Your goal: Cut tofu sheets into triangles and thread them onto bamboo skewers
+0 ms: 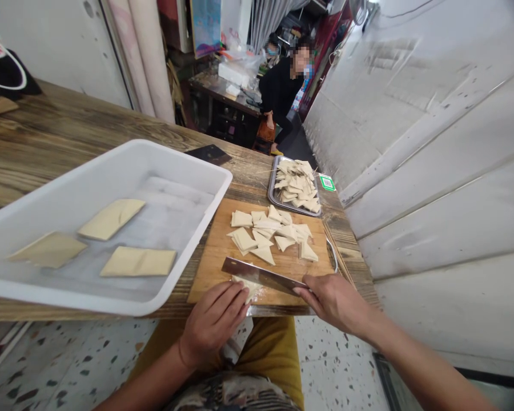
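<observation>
My right hand is closed round the handle of a wide-bladed cleaver. The blade reaches left across the wooden cutting board, just beyond the fingertips of my left hand. Those fingers are pressed together on a pale piece of tofu sheet near the board's front edge, partly hidden by hand and blade. Whether the blade touches this piece I cannot tell. Behind the cleaver lies a spread of cut tofu sheet pieces, many of them triangles, some stacked.
At left stands a white plastic tub with 3 uncut tofu sheets. A metal tray heaped with cut pieces sits behind the board. Thin sticks lie along its right side, near the wall. A person sits farther back.
</observation>
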{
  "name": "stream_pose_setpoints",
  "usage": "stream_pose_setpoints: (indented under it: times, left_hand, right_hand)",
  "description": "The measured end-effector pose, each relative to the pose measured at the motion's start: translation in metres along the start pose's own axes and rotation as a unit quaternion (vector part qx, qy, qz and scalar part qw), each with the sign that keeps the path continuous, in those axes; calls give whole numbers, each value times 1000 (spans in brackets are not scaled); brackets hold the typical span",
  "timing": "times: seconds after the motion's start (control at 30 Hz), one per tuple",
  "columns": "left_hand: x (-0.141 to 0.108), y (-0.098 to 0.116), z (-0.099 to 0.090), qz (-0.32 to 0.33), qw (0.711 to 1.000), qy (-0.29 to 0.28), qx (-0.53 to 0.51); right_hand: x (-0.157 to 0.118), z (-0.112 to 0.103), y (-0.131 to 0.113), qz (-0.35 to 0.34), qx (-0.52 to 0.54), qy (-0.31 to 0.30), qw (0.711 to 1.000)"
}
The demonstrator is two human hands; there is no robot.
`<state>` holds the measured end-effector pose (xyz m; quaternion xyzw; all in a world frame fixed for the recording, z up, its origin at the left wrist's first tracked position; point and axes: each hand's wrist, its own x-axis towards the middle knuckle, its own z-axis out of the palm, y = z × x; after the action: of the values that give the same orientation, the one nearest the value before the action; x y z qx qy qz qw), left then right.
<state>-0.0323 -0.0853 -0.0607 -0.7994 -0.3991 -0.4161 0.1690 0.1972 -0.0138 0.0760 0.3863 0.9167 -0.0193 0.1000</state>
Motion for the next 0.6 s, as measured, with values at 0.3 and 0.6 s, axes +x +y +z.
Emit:
stream_pose_setpoints:
  times: [0.3,0.6]
  left_hand:
    - [0,1,1,-4,1000,4,-1]
    - [3,0,-1,-8,1000,4,-2]
  right_hand:
    - [2,5,-2,0,-44,2,999]
    - [9,5,-9,0,-65,-43,997]
